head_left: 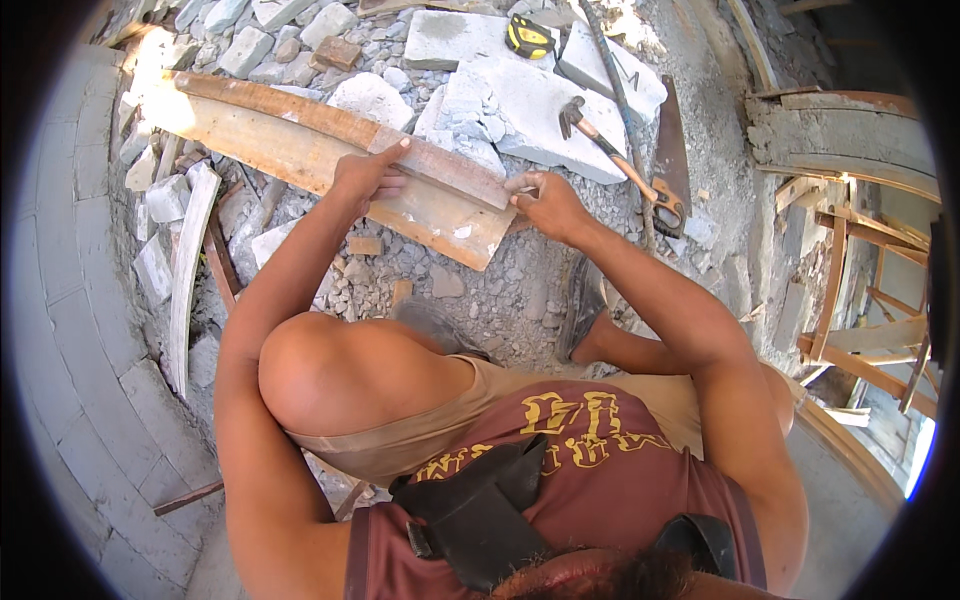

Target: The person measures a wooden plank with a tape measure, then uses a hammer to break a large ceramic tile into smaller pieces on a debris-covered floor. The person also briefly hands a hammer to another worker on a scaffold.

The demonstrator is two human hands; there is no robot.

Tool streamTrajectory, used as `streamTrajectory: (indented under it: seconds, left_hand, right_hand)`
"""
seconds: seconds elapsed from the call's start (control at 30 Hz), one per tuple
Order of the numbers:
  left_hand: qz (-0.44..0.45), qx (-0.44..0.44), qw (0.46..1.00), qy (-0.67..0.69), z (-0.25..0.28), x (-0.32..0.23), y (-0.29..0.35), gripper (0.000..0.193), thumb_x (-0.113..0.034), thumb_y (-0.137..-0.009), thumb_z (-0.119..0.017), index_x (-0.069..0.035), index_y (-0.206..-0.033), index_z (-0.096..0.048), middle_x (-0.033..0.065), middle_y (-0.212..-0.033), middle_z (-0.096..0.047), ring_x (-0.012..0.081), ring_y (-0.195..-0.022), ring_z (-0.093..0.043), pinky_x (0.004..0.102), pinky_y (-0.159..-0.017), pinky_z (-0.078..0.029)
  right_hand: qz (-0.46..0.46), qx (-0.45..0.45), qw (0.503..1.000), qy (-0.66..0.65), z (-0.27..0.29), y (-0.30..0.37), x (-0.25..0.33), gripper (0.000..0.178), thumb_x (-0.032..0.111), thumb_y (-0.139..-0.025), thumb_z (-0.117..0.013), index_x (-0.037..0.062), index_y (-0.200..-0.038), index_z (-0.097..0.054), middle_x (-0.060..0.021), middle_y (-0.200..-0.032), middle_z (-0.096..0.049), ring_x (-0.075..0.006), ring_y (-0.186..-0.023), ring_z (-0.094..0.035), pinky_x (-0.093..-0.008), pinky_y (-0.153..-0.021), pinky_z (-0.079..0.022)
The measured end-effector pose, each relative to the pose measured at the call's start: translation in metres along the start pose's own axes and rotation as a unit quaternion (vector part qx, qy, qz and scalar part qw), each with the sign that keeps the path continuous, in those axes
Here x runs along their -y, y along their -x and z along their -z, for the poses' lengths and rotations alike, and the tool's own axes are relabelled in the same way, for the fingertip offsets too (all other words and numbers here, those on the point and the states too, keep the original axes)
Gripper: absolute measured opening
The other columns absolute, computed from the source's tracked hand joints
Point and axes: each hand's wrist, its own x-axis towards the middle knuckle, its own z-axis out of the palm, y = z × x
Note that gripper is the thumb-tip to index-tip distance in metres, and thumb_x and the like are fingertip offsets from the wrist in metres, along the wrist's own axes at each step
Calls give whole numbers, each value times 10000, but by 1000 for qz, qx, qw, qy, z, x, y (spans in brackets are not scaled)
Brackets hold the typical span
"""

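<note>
A long wooden board, pale and stained, slants across the rubble in front of me. A narrower brown strip of wood runs along its far edge. My left hand grips the boards near their middle, thumb stretched over the strip and fingers curled on the near side. At the right end of the strip, my right hand pinches its corner between thumb and fingers. Just beyond that hand, a claw hammer leans across a concrete slab. Beside it lies a handsaw with a wooden handle.
A yellow and black tape measure rests on broken concrete slabs. A thin pole lies near the saw. Stone rubble surrounds my feet. A grey block wall stands at the left; timber framing is at the right.
</note>
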Motion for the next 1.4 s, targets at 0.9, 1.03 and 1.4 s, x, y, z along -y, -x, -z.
streamTrajectory:
  seconds: [0.9, 1.03, 1.4]
  left_hand:
    - [-164, 119, 978, 50, 18, 63, 29, 961, -214, -1052, -731, -7, -1746, -99, 172, -1776, -314, 249, -1306, -618, 355, -1011, -557]
    - [-203, 109, 972, 47, 12, 64, 27, 1010, -232, -1041, -751, -27, -1753, -65, 187, -1693, -438, 211, -1184, -638, 336, -967, -555]
    - [-180, 95, 977, 61, 15, 68, 26, 996, -245, -1027, -774, -39, -1755, -128, 171, -1236, -720, 169, -1050, -649, 309, -917, -544]
  right_hand:
    - [180, -104, 959, 193, -38, 10, -16, 702, 354, -886, -869, -48, -1407, -625, -220, -1300, -632, -396, -1239, -585, -470, -1105, -473]
    - [220, -117, 947, 201, -35, 1, -20, 690, 340, -888, -874, -55, -1395, -623, -231, -1259, -645, -408, -1219, -603, -477, -1098, -476]
    - [229, -82, 946, 215, -33, 1, -19, 696, 366, -901, -861, -51, -1396, -608, -238, -1318, -640, -419, -1260, -591, -480, -1128, -471]
